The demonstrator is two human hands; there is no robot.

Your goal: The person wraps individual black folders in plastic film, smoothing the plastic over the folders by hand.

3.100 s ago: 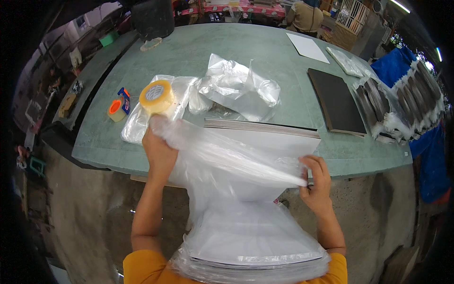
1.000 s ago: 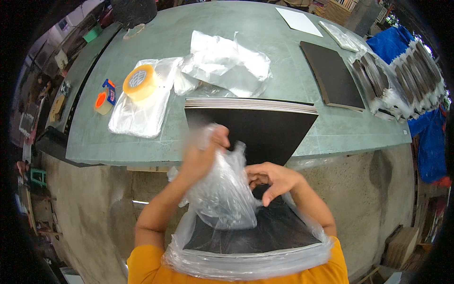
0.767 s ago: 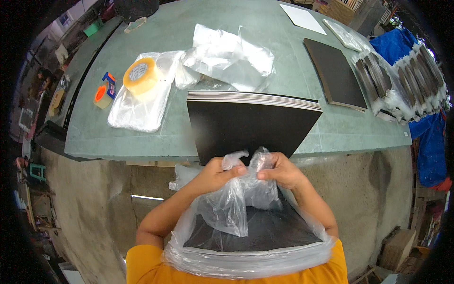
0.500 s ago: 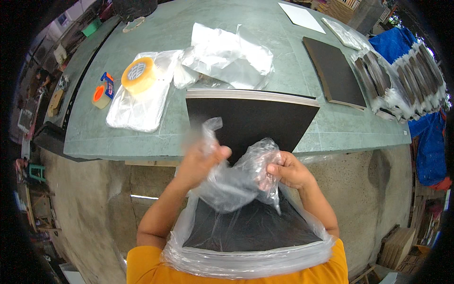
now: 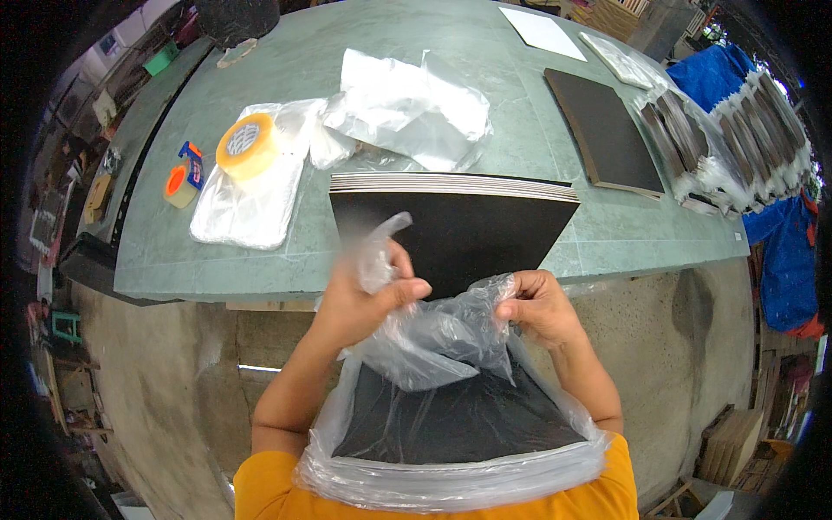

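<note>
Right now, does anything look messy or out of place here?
The clear plastic bag is bunched between the left hand and right hand, covering only the near half of the stack of black boards, which overhangs the green table.

a workshop or small packing floor. a long green worktable (image 5: 485, 78) carries rolls of packing tape (image 5: 247, 146), loose clear plastic bags (image 5: 407, 108) and stacks of dark flat boards (image 5: 602, 130). bagged bundles (image 5: 737, 130) line its far end, over a bare concrete floor (image 5: 173, 373).
</note>
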